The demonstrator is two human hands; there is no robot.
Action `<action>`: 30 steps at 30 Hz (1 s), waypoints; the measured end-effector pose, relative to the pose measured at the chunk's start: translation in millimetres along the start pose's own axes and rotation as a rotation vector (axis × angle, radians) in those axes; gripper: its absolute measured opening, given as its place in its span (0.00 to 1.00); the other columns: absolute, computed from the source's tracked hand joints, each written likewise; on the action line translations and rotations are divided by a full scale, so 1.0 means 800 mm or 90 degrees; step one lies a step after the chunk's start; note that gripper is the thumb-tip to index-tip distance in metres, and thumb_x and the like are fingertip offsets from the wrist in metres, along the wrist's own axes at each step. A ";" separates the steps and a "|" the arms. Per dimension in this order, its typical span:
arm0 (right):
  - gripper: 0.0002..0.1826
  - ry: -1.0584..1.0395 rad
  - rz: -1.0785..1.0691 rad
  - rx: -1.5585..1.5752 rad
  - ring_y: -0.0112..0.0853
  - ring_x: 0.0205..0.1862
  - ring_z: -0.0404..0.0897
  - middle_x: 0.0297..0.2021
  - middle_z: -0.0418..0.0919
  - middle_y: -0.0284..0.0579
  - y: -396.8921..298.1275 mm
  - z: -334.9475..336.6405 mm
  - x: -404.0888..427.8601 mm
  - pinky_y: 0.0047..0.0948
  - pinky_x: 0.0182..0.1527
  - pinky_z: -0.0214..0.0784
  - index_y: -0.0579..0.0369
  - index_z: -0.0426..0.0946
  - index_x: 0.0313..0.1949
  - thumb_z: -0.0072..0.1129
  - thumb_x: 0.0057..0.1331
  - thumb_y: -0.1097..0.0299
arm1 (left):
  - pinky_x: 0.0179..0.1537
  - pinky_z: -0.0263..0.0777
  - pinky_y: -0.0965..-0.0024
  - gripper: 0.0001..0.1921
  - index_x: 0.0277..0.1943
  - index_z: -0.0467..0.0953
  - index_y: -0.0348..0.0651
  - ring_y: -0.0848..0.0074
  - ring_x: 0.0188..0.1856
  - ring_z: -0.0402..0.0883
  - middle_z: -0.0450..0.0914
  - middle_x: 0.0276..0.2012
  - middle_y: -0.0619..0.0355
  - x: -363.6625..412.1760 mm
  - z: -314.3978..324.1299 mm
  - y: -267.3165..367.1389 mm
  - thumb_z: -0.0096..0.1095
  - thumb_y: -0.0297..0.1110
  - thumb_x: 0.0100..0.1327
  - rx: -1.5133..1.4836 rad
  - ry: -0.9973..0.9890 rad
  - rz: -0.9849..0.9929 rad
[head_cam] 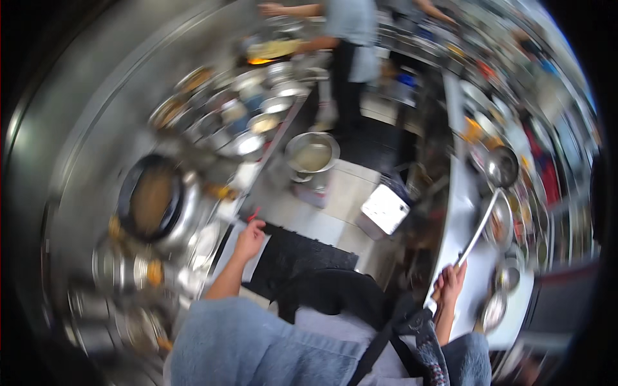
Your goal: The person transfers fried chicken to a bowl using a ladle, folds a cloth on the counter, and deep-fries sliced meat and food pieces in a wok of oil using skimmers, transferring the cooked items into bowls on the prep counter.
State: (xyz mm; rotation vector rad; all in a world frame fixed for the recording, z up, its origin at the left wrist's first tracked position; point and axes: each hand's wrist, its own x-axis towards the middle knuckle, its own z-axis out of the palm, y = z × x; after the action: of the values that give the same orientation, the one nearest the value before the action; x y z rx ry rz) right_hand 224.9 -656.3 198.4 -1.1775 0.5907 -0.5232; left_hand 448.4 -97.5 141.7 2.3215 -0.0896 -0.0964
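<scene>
My right hand [449, 282] is closed around the handle of a long metal ladle [502, 166], whose bowl hangs over dishes on the steel counter at the right. My left hand [250, 239] is raised near the edge of the stove counter, its fingers loosely bent, beside a small red thing [254, 213]; whether it touches this is blurred. To the left of that hand, a dark wok [150, 198] with brownish contents sits on the stove. Further ahead, a metal pot [313, 153] with pale liquid stands low by the counter.
Metal bowls and containers [248, 142] crowd the stove counter. Ahead stands a co-worker [350, 43] with an arm by a pan, flame under it. A bin with a white top [385, 208] is on the floor. Plates and bowls line the right counter [454, 241].
</scene>
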 end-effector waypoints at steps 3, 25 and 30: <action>0.36 -0.184 0.050 -0.068 0.20 0.12 0.61 0.22 0.63 0.34 -0.014 0.110 -0.007 0.20 0.12 0.59 0.44 0.47 0.72 0.52 0.68 0.70 | 0.40 0.75 0.58 0.17 0.54 0.75 0.49 0.59 0.36 0.83 0.82 0.31 0.51 -0.050 -0.095 -0.071 0.59 0.30 0.61 0.051 0.278 -0.145; 0.35 -1.351 0.419 -0.244 0.24 0.15 0.65 0.26 0.67 0.40 0.083 0.807 -0.380 0.21 0.17 0.61 0.46 0.48 0.72 0.51 0.69 0.75 | 0.23 0.65 0.69 0.10 0.45 0.68 0.47 0.77 0.23 0.69 0.71 0.26 0.61 -0.334 -0.204 -0.283 0.60 0.37 0.68 -1.113 0.612 -0.336; 0.37 -1.393 0.603 -0.111 0.23 0.15 0.66 0.29 0.67 0.40 0.122 0.848 -0.468 0.21 0.16 0.59 0.44 0.48 0.73 0.53 0.69 0.72 | 0.20 0.60 0.73 0.10 0.47 0.68 0.48 0.80 0.21 0.65 0.68 0.24 0.62 -0.368 -0.249 -0.261 0.58 0.29 0.66 -1.110 0.637 -0.362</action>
State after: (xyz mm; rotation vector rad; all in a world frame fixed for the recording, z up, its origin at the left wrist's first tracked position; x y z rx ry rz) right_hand 411.3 88.1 344.2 -0.8360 -0.7803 1.5791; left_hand 182.4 217.5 137.6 0.4152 0.8159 0.5053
